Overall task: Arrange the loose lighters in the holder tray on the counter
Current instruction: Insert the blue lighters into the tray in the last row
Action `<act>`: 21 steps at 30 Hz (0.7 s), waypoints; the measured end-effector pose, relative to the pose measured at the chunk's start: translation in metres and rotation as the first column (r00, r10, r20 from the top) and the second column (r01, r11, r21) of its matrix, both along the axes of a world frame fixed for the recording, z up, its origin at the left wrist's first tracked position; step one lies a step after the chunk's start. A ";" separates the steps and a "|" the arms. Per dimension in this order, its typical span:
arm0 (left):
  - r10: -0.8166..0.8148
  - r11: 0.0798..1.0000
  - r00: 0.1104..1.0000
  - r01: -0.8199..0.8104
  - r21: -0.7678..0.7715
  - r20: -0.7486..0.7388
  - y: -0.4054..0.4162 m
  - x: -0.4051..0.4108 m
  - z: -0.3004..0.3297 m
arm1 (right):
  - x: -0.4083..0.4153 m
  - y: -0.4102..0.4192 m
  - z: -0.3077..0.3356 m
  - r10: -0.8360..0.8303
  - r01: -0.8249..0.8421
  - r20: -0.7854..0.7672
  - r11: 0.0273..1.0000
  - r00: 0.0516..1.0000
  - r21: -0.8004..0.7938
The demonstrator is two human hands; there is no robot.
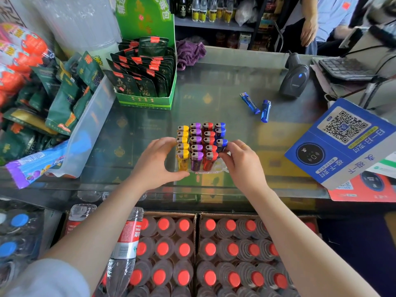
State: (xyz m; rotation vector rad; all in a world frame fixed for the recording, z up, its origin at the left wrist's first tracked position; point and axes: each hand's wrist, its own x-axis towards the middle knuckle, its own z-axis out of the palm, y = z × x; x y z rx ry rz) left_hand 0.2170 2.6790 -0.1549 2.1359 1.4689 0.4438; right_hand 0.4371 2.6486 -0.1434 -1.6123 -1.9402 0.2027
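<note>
Head view, the only one we have. The holder tray (220, 168) sits on the glass counter (225, 86), near its front edge, and between the two hands. In it we count upright lighters in four columns: yellow (182, 146), purple (196, 144), red (209, 142), blue (220, 130). The blue column is the short one; empty sockets show at its near end. The left hand (158, 161) cups the tray's left side, thumb at the near corner, fingers against the yellow column. The right hand (242, 163) pinches one blue lighter (221, 144) by its body, upright over the blue column; we cannot tell whether it is seated. Two loose blue lighters lie flat on the glass, well apart from the tray, far and to the right: one (249, 103) slanted, the other (265, 111) just beside it, nearly touching at the lower ends. Nothing lies between them and the tray. Beyond them stands a dark barcode scanner (296, 79). At far left of the counter, a green display box (147, 99) of dark packets; left of it, a clear bin (92, 125) of snack bags. A purple cloth (189, 53) lies at the back. At right, a blue QR payment sign (340, 142) overhangs the counter. Below the front edge, cartons of red-capped bottles (184, 249). It is a shop; shelves of bottles behind, another person's arm (308, 28) at upper right.
</note>
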 end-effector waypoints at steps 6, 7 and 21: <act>0.002 1.000 1.000 -0.002 0.004 -0.011 0.000 0.001 0.000 | 0.006 0.001 0.002 -0.026 0.027 0.048 0.999 0.999 -0.020; 0.004 1.000 1.000 -0.004 0.008 -0.016 0.000 0.001 0.000 | 0.011 0.002 0.003 -0.038 0.040 0.038 0.998 0.999 -0.049; 0.014 0.998 1.000 -0.012 0.064 -0.021 0.001 0.001 -0.002 | 0.070 0.104 0.001 -0.590 0.552 -0.062 0.784 0.805 -0.284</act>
